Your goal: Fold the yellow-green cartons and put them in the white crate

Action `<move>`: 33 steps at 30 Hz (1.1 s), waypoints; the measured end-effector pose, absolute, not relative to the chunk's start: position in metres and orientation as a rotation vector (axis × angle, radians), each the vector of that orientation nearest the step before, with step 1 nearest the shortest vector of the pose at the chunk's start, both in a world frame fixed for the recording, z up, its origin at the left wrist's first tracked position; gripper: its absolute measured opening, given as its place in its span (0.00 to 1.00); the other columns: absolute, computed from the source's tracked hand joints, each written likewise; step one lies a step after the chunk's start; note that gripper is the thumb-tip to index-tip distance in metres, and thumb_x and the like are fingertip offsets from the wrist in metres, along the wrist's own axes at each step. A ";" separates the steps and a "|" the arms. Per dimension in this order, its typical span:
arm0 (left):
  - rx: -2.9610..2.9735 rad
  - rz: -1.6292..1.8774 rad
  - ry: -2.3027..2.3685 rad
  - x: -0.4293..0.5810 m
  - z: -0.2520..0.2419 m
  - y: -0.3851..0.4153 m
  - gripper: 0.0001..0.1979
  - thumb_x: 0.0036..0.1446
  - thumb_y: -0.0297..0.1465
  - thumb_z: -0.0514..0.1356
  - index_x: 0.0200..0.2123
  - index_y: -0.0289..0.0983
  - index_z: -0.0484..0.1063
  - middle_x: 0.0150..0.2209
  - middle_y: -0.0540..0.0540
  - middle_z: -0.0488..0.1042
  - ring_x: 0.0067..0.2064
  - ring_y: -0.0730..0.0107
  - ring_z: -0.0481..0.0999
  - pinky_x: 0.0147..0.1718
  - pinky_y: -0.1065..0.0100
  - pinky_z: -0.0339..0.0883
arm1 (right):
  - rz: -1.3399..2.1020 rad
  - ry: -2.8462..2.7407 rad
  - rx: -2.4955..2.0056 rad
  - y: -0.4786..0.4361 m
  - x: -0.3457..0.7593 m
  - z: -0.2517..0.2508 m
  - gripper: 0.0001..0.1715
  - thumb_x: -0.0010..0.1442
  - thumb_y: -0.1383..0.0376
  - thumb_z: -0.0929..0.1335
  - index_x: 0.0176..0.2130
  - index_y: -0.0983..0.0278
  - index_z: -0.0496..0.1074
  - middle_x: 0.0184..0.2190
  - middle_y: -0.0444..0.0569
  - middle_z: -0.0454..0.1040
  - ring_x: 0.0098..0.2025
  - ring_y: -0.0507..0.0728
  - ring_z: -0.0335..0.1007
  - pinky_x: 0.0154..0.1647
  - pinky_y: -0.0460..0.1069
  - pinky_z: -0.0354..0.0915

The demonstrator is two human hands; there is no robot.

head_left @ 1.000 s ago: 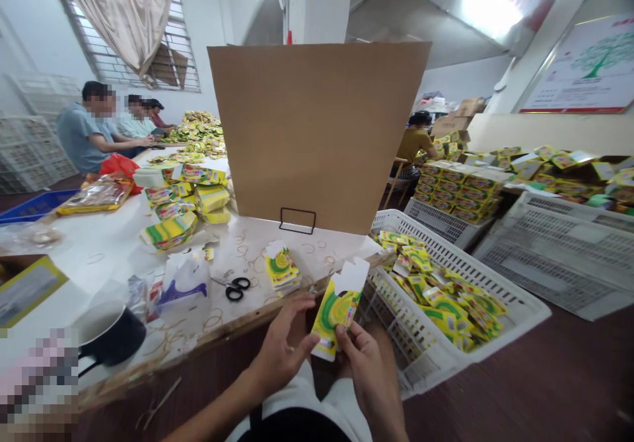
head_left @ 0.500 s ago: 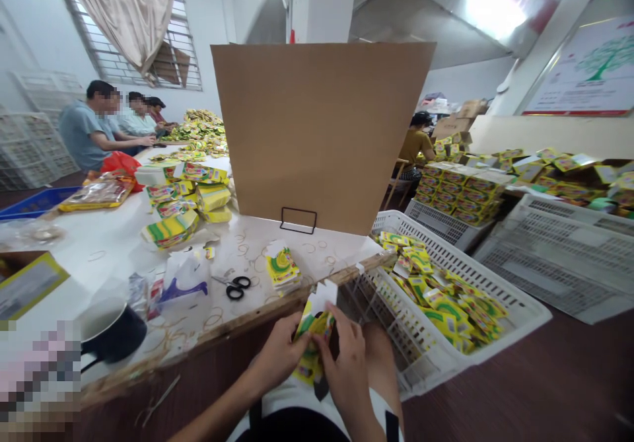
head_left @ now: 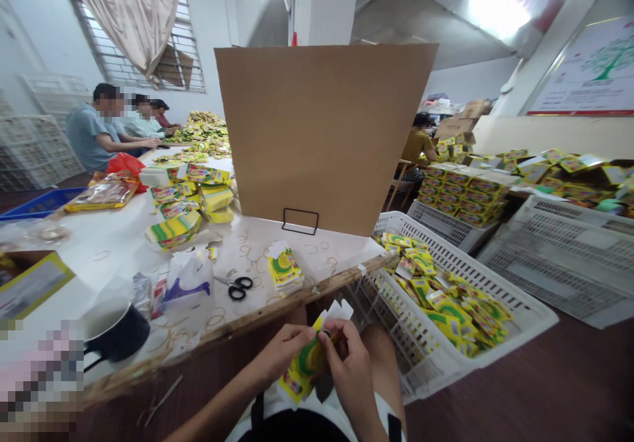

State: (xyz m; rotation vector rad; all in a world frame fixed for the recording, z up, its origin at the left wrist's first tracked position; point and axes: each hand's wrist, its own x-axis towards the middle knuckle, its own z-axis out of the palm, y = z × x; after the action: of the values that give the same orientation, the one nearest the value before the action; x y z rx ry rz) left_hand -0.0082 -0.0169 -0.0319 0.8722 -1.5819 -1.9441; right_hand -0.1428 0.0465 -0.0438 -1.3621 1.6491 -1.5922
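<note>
- Principal object: a yellow-and-green printed carton (head_left: 298, 374), held over the person's lap at six o'clock in the view, just off the near edge of the desk (head_left: 354, 250). It lies tilted, its white end flaps (head_left: 339, 310) toward one o'clock and its printed end toward seven.
- Hands: both clamped on the carton and close together. The left hand (head_left: 283, 351) grips the edge at ten o'clock, thumb over the printed face; the right hand (head_left: 351, 357) pinches at two o'clock, just below the flaps. Whether the fingertips touch one another cannot be told.
- Handling (judged): thin folding card, very light; fairly stiff across a flat panel, yielding readily along its creases. The printed face looks glossy and may slide under dry fingers. Whether anything lies inside cannot be seen.
- Fragility (judged): the narrow flaps are the weakest part, liable to bend or tear; a hard squeeze at mid-panel could dent the face.
- Best hold (judged): light pinches on the two long side edges, near the creases, with the flaps left free of load.
- Surroundings, taken from the carton: a small stack of similar cartons (head_left: 285, 270) near twelve o'clock; black-handled scissors (head_left: 240, 289) between ten and eleven; a white crate (head_left: 537, 323) of loose cartons toward two to three.
</note>
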 end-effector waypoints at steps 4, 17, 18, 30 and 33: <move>0.818 -2.172 -1.470 -0.010 -0.026 -0.008 0.29 0.53 0.51 0.53 0.26 0.29 0.76 0.22 0.42 0.75 0.22 0.68 0.72 0.25 0.68 0.64 | -1.654 1.600 -1.297 0.049 -0.143 -0.038 0.07 0.57 0.60 0.67 0.32 0.62 0.69 0.27 0.45 0.70 0.30 0.55 0.67 0.31 0.47 0.64; 0.680 -2.229 -1.161 -0.011 -0.032 -0.010 0.20 0.48 0.40 0.65 0.36 0.28 0.77 0.28 0.42 0.78 0.27 0.70 0.74 0.32 0.70 0.67 | -1.812 1.551 -1.273 0.051 -0.143 -0.036 0.09 0.57 0.58 0.67 0.35 0.62 0.69 0.29 0.45 0.69 0.30 0.54 0.66 0.30 0.47 0.65; 0.685 -2.189 -1.169 -0.012 -0.031 -0.010 0.20 0.48 0.41 0.65 0.37 0.28 0.76 0.28 0.42 0.78 0.27 0.71 0.74 0.32 0.70 0.67 | -1.847 1.579 -1.265 0.050 -0.143 -0.038 0.12 0.56 0.58 0.68 0.38 0.62 0.69 0.32 0.47 0.70 0.32 0.55 0.67 0.33 0.48 0.66; 0.766 -1.926 -1.306 -0.015 -0.040 -0.016 0.24 0.45 0.47 0.64 0.32 0.29 0.75 0.24 0.46 0.75 0.26 0.69 0.72 0.28 0.69 0.65 | -1.604 1.497 -1.173 0.051 -0.139 -0.040 0.16 0.57 0.54 0.67 0.33 0.65 0.74 0.25 0.46 0.73 0.29 0.57 0.69 0.28 0.47 0.66; 0.706 -1.891 -1.369 -0.015 -0.035 -0.015 0.21 0.45 0.41 0.67 0.37 0.31 0.73 0.31 0.44 0.77 0.33 0.64 0.74 0.34 0.67 0.67 | -1.649 1.549 -1.156 0.051 -0.141 -0.039 0.15 0.56 0.55 0.67 0.28 0.65 0.72 0.23 0.45 0.72 0.30 0.57 0.69 0.28 0.46 0.65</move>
State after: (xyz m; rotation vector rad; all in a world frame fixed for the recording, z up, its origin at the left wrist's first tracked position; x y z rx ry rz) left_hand -0.0145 -0.0146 -0.0345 0.7062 -1.3687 -1.8906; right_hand -0.1411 0.0515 -0.0392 -1.1556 1.5495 -1.6494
